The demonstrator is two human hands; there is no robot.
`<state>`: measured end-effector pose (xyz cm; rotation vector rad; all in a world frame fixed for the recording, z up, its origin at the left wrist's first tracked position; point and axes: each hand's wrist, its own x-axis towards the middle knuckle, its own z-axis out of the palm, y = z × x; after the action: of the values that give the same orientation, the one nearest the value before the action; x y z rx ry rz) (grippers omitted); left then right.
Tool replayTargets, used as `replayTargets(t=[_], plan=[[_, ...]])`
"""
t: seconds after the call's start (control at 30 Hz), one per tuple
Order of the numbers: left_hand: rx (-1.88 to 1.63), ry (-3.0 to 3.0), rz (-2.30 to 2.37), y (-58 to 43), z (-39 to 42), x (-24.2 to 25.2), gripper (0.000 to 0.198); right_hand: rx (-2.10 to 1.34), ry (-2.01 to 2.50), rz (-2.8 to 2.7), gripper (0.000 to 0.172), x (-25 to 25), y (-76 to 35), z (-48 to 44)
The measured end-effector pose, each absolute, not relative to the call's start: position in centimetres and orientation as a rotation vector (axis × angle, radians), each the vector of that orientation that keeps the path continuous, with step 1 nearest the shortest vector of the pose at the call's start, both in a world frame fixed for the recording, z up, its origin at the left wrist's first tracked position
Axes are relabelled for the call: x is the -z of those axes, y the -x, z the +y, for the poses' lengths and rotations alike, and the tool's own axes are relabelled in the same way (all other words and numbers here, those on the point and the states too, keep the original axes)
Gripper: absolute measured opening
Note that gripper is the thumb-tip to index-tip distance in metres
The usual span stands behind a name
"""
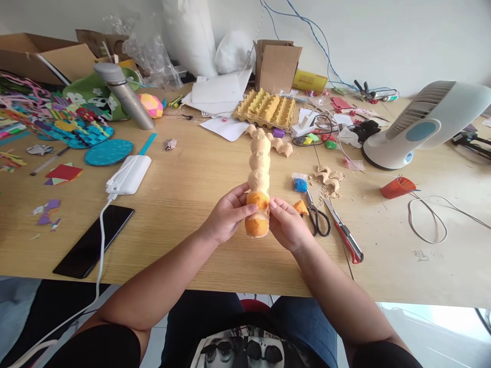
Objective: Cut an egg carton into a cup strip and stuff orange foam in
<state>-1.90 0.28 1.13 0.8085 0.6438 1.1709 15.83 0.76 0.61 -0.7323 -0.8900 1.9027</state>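
Note:
A long strip of egg-carton cups (259, 171) points away from me above the table. Its far cups are bare tan; the near end carries an orange coating (256, 226), with a paler band across it. My left hand (229, 212) grips the strip's left side, thumb lying on the orange part. On the opposite edge, my right hand (286, 220) pinches the strip between thumb and fingers. Beside the right hand lie an orange lump (301, 207), black-handled scissors (319, 220) and a blue lump in clear wrapping (299, 183). The strip's underside and several fingertips are hidden.
A red utility knife (348, 237) lies right of the scissors, near cut carton scraps (329, 178). Farther back sits a yellow egg tray (266, 108). A white fan (418, 125) stands right; a phone (94, 241), power bank (132, 175) and steel bottle (128, 97) are left.

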Motion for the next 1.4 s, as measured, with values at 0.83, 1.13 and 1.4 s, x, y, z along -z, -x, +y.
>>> replayTargets(t=[0.83,1.13,1.4], plan=[[-1.027,-0.764,0.637,2.7,0.7,-1.4,0.066,-1.886,0.752,-0.823,0.039,-0.5,-15.3,0.6],[-1.096,-0.796,0.608,2.8,0.9,-0.8,0.045,-1.900,0.721,-0.835,0.039,-0.7,-15.6,0.5],[-1.141,-0.864,0.636,2.6,0.5,-0.8,0.052,-1.861,0.749,-0.972,0.038,-1.1,-15.8,0.6]])
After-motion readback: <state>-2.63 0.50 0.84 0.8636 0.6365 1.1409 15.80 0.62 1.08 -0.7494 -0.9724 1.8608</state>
